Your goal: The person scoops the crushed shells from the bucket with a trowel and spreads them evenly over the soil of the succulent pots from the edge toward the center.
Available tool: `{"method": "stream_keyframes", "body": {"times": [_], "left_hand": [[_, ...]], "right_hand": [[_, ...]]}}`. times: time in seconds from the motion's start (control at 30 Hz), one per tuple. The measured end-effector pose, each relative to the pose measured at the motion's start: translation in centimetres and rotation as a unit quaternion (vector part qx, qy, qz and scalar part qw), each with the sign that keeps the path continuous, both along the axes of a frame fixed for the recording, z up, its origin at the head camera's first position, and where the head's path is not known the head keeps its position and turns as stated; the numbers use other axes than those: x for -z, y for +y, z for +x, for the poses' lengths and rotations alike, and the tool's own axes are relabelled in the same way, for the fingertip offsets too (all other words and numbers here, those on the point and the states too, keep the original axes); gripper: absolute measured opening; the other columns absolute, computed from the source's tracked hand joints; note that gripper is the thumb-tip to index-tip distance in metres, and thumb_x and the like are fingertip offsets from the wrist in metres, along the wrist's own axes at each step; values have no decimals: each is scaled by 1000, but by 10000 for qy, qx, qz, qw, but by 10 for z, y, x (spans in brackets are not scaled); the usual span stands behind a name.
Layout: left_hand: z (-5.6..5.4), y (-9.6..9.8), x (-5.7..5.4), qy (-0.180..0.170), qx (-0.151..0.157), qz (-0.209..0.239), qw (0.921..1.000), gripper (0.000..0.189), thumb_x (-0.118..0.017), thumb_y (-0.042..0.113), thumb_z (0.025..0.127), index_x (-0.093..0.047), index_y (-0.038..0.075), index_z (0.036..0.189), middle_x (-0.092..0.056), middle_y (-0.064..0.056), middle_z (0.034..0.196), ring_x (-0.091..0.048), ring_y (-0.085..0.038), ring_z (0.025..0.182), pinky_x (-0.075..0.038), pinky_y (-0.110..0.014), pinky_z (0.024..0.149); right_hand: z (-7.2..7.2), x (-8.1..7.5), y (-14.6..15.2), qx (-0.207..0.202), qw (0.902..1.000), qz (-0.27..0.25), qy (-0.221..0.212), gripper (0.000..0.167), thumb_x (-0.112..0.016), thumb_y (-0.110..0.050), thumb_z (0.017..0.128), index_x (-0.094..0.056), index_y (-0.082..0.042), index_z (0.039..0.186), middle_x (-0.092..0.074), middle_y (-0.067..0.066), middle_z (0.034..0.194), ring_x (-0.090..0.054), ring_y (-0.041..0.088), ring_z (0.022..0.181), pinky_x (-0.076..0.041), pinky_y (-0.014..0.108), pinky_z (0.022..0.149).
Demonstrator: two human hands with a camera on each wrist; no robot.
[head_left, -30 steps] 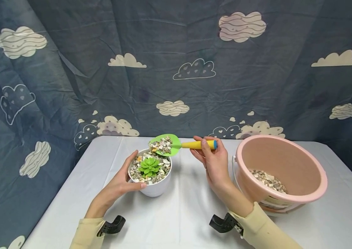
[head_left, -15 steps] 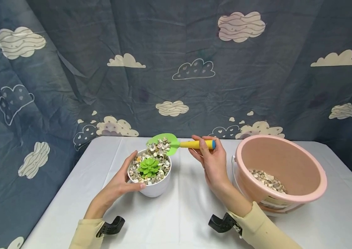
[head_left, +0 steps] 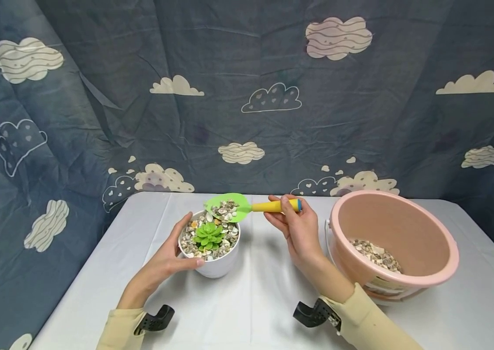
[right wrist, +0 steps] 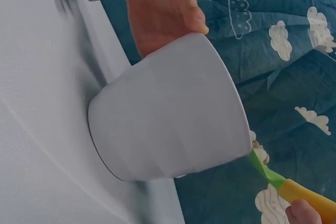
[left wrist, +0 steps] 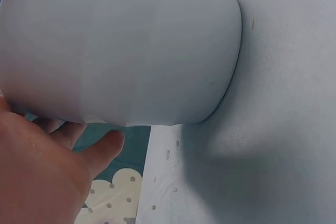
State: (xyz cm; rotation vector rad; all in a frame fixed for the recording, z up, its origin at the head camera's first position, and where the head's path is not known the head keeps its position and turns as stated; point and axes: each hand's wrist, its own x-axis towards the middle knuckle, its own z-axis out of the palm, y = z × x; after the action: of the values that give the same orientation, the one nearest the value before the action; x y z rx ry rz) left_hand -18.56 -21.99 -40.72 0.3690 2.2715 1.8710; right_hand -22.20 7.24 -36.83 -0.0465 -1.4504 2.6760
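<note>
A white flowerpot [head_left: 217, 268] stands on the table, filled with small pebbles [head_left: 228, 239] around a green succulent [head_left: 209, 235]. My left hand [head_left: 165, 260] holds the pot from the left, its thumb at the near rim and fingers round the far side. In the right wrist view, the pot [right wrist: 168, 108] hides part of that hand. My right hand [head_left: 301, 231] grips the yellow handle of a small trowel [head_left: 241, 209]. The trowel's green blade lies over the pot's far right rim with pebbles on it. In the left wrist view, the pot's side [left wrist: 121, 51] fills the upper left.
A pink bucket [head_left: 347, 218] with pebbles in its bottom stands at the right, close to my right forearm. A white cloth [head_left: 251, 311] covers the table. Behind it hangs a dark blue curtain [head_left: 229, 121] with cloud prints.
The trowel's blade has shifted slightly left, tilted over the pot, then come down closer to the rim. Pebbles on it have slid toward the pot. My left hand stays on the pot.
</note>
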Motion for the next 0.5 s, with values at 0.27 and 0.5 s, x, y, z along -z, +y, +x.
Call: {"method": "stream_keyframes", "body": {"times": [0.27,0.5], "left_hand": [[2,2,-2,-14,-50,-53,10000,111,-83,19,75,-11,28,158,-2,-8,163,-1,-33,148,-3,-59,114],[4,4,-2,-11,-138,-120,9998,112,-83,19,73,-12,26,159,-1,-10,163,-3,-36,147,-6,-59,114]], "right_hand": [[6,-5,8,52,9997,135,185,24,-56,-13,101,-43,0,116,-59,28,124,-69,31,98,-54,42,84],[13,-5,13,233,9978,438,437,28,-60,-14,99,-45,2,116,-62,27,120,-70,31,96,-55,42,83]]}}
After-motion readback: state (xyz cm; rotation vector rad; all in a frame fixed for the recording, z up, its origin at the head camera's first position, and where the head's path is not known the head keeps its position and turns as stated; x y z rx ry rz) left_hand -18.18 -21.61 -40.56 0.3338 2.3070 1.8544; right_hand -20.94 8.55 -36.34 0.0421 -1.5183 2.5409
